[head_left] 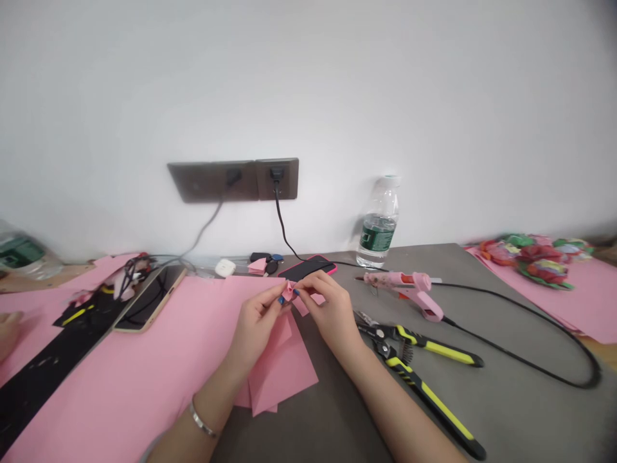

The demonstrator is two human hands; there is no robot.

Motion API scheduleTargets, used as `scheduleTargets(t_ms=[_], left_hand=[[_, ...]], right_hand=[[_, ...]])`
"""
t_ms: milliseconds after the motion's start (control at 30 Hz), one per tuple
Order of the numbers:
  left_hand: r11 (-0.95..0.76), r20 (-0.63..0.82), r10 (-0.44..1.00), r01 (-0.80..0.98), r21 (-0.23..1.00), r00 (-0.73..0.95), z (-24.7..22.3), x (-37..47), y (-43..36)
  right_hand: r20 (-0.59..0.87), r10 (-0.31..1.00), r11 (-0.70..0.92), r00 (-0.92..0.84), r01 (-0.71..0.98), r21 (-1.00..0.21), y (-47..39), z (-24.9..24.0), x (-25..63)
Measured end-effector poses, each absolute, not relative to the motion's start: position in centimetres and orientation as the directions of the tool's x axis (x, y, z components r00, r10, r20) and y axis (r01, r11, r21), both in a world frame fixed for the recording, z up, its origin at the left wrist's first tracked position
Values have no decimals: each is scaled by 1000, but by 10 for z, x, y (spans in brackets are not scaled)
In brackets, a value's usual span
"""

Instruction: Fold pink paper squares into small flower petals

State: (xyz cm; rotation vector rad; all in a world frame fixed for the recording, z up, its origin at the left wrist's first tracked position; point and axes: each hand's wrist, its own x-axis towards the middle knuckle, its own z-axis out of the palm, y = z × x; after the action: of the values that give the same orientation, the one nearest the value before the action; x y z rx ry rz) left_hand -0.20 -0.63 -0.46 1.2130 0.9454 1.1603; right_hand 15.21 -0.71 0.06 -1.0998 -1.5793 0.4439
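Observation:
Between the fingertips of both hands is a small folded piece of pink paper (288, 291). My left hand (258, 318) pinches it from the left, thumb and finger together. From the right, my right hand (328, 307) grips its other side with closed fingers. Part of the paper is hidden behind the fingers. Below the hands lie square pink sheets (284, 376), overlapping one another, and a large pink sheet (144, 366) spreads out to the left. A phone in a pink-edged case (308, 267) lies just behind the hands.
To the right are a pink glue gun (402, 284) with a looping cord, yellow-and-black pliers (424, 360), a water bottle (380, 225) and colourful paper flowers (542, 257). Another phone (152, 299) lies left. Another person's hand (8, 331) shows at the left edge.

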Motion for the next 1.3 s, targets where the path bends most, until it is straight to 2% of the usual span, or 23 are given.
scheduleTargets(t_ms=[333, 467, 533, 767, 1033, 1300], left_hand=[[-36, 44, 981, -45, 998, 188, -6, -2, -6], [29, -13, 986, -93, 995, 168, 1, -3, -5], [29, -11, 986, -104, 994, 167, 4, -3, -5], [-128, 129, 979, -19, 992, 161, 5, -6, -6], [-166, 153, 976, 78, 983, 158, 3, -8, -6], [-76, 87, 965, -53, 996, 249, 6, -11, -1]], right_hand=[[439, 898, 388, 37, 404, -828, -6, -1, 153], [240, 969, 226, 60, 176, -958, -2, -4, 155], [193, 980, 188, 58, 75, -979, 0, -4, 157], [166, 986, 166, -22, -18, -986, 1, 1, 159], [131, 991, 130, -35, -32, -991, -1, -5, 152], [129, 990, 129, -59, -16, -992, -2, -1, 154]])
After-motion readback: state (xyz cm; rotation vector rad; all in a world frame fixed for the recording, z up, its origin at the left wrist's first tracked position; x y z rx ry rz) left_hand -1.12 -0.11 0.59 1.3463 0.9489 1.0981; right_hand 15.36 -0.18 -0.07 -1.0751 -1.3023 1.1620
